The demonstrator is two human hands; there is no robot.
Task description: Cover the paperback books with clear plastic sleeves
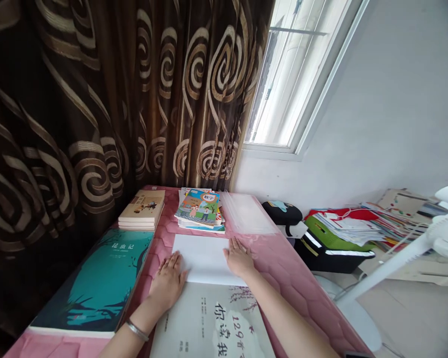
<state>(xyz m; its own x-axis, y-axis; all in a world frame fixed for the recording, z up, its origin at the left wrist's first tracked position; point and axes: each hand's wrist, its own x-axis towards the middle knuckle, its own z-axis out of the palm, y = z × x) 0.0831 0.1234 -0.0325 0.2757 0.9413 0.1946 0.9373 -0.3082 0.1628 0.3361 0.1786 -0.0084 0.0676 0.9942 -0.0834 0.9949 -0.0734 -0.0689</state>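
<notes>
A blank white sheet (pixel 203 256) lies on the pink quilted table cover (pixel 283 288). My left hand (pixel 168 281) rests flat at its left edge, with a metal bangle (pixel 137 330) on the wrist. At the right edge of the sheet, my right hand (pixel 240 257) lies flat too, fingers stretched out. Closer to me is a grey-white book (pixel 194 328) with Chinese lettering and a branch pattern, touching the near side of the sheet. I cannot tell whether the two are joined.
Left of my arm lies a large teal book (pixel 104 278), with small tan books (pixel 142 209) stacked behind. A pile of textbooks (pixel 199 209) and clear plastic covers (pixel 248 214) stand at the back. Past the right edge are a black-and-green box (pixel 332 248) and a white fan (pixel 392 268).
</notes>
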